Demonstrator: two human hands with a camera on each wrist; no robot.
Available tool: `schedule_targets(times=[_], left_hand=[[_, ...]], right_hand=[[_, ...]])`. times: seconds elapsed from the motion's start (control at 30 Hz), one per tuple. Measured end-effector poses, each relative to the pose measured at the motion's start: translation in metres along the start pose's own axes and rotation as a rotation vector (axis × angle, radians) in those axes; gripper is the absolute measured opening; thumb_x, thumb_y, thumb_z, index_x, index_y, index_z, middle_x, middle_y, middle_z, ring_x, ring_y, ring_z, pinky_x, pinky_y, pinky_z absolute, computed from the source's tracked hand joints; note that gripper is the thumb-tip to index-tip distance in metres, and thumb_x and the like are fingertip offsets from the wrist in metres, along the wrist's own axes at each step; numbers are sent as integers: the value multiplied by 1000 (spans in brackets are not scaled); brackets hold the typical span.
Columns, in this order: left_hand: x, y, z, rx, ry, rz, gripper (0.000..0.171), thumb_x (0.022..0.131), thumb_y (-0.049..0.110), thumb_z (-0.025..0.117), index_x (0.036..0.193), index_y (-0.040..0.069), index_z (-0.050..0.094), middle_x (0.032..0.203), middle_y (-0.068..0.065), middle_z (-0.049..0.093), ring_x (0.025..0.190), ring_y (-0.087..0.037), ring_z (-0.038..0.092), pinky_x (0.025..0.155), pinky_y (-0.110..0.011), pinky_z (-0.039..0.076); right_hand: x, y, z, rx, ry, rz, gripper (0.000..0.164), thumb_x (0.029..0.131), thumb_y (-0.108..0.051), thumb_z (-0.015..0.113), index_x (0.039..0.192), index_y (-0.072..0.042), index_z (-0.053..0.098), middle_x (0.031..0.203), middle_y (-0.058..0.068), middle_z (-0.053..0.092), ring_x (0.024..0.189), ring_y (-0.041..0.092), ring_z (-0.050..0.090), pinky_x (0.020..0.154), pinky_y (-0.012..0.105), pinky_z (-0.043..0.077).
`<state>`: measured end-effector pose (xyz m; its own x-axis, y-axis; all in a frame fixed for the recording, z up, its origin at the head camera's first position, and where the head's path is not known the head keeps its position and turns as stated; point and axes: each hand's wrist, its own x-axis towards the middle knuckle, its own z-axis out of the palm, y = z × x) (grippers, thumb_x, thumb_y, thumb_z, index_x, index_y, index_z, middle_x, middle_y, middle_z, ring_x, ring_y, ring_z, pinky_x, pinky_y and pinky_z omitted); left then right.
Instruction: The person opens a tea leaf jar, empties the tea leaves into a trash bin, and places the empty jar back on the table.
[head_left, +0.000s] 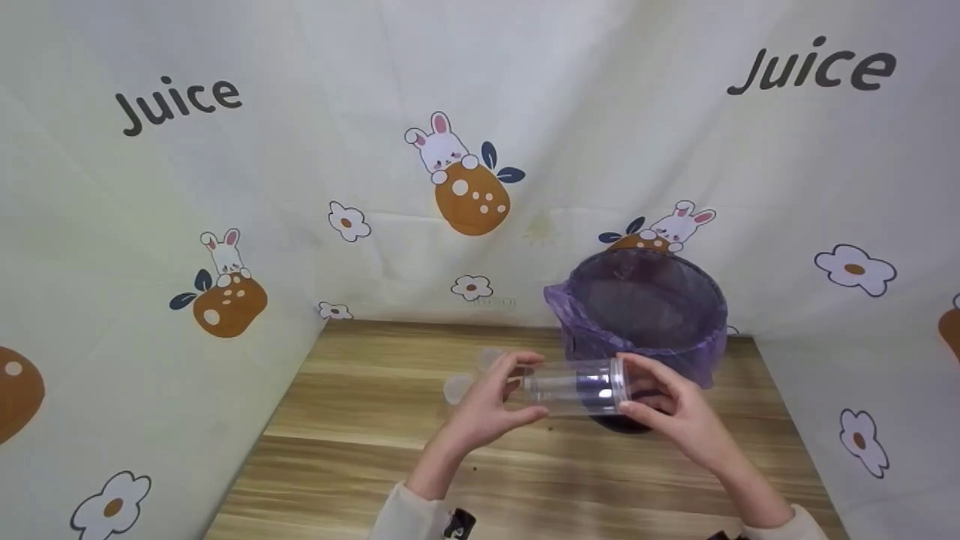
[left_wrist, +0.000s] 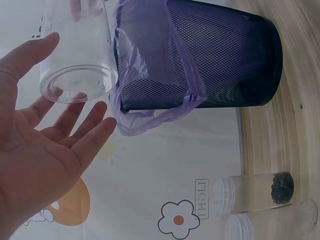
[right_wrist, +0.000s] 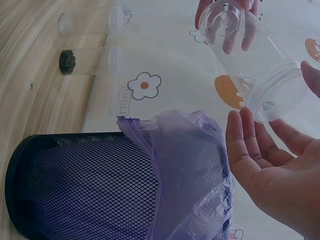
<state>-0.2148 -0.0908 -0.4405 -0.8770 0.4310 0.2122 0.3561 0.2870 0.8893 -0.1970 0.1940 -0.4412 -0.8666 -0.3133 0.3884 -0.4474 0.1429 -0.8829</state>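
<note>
A clear plastic jar (head_left: 562, 387) lies sideways in the air between both hands, before the bin. Nothing shows inside it. My left hand (head_left: 487, 405) holds the base end loosely, thumb on one side and fingers on the other. At the wider, ridged rim end, my right hand (head_left: 675, 409) grips with thumb and fingertips. The right wrist view shows the jar's ridged rim (right_wrist: 277, 92) between the right thumb and fingers. Whether the rim end carries a lid is hard to tell through the clear plastic.
Behind the jar stands a dark mesh bin (left_wrist: 230, 55) with a purple bag (head_left: 562, 311) folded over its edge. Toward the back left are two clear jars, one with dark bits (left_wrist: 282, 188) at its bottom, the other jar (right_wrist: 87, 21) beside it. Printed cloth surrounds the wooden table (head_left: 352, 420).
</note>
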Motion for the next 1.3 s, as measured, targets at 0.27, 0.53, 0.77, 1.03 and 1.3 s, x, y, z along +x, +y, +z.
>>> schedule_targets(times=[0.27,0.53,0.77,1.03,1.3], left_hand=[[-2,4,2,88,12,18,65,81,18,81,138,11,50,140,-8,55,130,-26,52,115,-39,42],[-2,3,4,183,20,51,65,81,22,81,138,11,51,137,-5,58,126,-24,55,112,-39,45],[-2,2,6,197,23,70,65,80,20,82,137,10,52,136,-4,59,125,-26,55,111,-39,45],[-1,5,8,220,4,43,67,80,21,82,139,14,51,139,-1,57,130,-20,53,114,-37,42],[-1,5,11,236,-30,46,70,80,22,82,142,16,50,142,-2,57,132,-19,53,115,-40,41]], right_hand=[[0,2,2,-4,2,-15,55,87,6,69,138,5,51,116,-6,64,95,8,65,76,19,58],[0,1,0,-6,-11,6,56,88,2,70,140,3,50,114,2,62,95,10,64,74,21,59],[0,-1,0,-29,-7,24,56,88,1,71,141,1,51,116,6,61,96,8,63,75,21,58],[0,-2,1,-42,-5,46,57,87,-2,73,140,-2,52,123,8,59,96,8,63,75,22,59],[1,-3,1,-54,-27,35,55,88,-3,72,140,-3,53,124,9,59,97,7,63,78,22,58]])
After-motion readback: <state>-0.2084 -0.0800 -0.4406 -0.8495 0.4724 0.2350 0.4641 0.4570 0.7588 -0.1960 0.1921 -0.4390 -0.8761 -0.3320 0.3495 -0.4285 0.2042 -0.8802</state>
